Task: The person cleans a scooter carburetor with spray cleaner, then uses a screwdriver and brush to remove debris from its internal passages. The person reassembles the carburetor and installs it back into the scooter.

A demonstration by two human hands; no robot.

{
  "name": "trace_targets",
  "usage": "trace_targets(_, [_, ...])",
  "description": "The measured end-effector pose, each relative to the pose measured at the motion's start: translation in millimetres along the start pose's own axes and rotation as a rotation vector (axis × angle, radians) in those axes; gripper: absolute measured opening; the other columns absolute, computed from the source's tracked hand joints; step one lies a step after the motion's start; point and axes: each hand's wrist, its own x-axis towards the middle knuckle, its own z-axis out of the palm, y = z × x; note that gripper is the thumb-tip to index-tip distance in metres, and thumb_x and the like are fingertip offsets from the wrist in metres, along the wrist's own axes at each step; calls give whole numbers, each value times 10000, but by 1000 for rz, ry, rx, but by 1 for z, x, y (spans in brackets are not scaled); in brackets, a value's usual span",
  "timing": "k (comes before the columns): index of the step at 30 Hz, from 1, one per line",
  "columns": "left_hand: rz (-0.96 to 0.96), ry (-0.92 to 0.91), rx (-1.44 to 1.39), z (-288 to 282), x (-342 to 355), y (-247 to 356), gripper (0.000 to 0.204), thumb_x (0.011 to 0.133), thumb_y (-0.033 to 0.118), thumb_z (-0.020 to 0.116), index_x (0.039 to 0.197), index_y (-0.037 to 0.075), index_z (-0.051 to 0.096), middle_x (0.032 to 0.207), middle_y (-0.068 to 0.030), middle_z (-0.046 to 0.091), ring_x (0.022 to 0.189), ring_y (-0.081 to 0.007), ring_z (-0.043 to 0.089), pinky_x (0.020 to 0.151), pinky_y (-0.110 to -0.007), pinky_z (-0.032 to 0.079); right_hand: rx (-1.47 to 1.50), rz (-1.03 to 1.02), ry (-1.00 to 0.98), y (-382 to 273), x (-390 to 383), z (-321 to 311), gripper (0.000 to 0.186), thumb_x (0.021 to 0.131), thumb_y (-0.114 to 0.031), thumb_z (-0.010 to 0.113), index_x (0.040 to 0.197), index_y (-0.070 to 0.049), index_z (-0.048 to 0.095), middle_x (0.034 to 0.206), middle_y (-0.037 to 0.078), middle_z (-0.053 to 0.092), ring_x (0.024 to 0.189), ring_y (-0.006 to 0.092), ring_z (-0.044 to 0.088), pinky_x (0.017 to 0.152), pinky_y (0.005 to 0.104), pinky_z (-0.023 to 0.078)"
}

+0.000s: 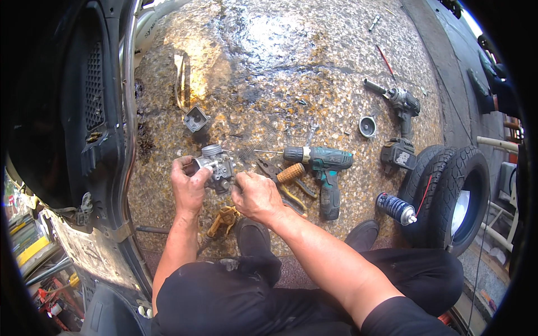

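Observation:
My left hand (pixel 186 185) grips a metal carburetor (pixel 218 168) with its round inlet facing up. My right hand (pixel 259 199) is closed beside the carburetor's lower right side, its fingertips hiding whatever they pinch. Just right of it lie pliers (pixel 266 168), an orange-handled tool (pixel 290 173) and a teal-black drill (pixel 328 159) with a long thin bit. A square metal bowl (pixel 195 119) sits above the carburetor, and a loose spring (pixel 258 147) lies to its right. An orange tool (pixel 221 221) rests on the floor below my hands.
An impact driver (pixel 404 109), round cap (pixel 367 127), spanner (pixel 312 131) and spray can (pixel 395 207) lie on the speckled floor (pixel 291 101) at the right, beside stacked tyres (pixel 459 185). A dark scooter body (pixel 101 168) borders the left. My shoes and knees are at the bottom.

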Motion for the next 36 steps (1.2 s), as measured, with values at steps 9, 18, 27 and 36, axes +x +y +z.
trace_targets(9, [8, -20, 38, 3, -5, 2, 554, 707, 85, 719, 1178, -97, 490, 987, -168, 645, 836, -196, 635, 749, -310, 531, 38, 16, 55, 1, 0, 3, 121, 818, -139, 609, 850, -33, 561, 842, 210, 631, 835, 424, 623, 738, 513, 498])
trace_targets(18, [36, -26, 64, 6, -6, 3, 545, 715, 81, 721, 1169, -107, 483, 976, -167, 641, 827, -192, 634, 732, -301, 535, 38, 103, 30, -3, 2, -1, 159, 812, -141, 618, 846, -5, 543, 854, 237, 630, 845, 444, 624, 761, 530, 494])
trace_targets(27, [101, -20, 123, 8, -4, 3, 539, 716, 88, 745, 1157, -93, 494, 981, -147, 631, 843, -185, 631, 740, -303, 535, -4, 114, -11, -4, 2, -3, 218, 826, -137, 636, 975, -2, 553, 926, 224, 653, 871, 423, 652, 785, 506, 524])
trace_targets(36, [126, -10, 146, 12, -4, 8, 553, 709, 84, 760, 1160, -88, 491, 978, -153, 636, 844, -192, 634, 749, -313, 534, 2, 189, -2, -2, 4, -3, 230, 818, -144, 640, 974, -2, 545, 914, 234, 649, 854, 423, 654, 774, 507, 526])
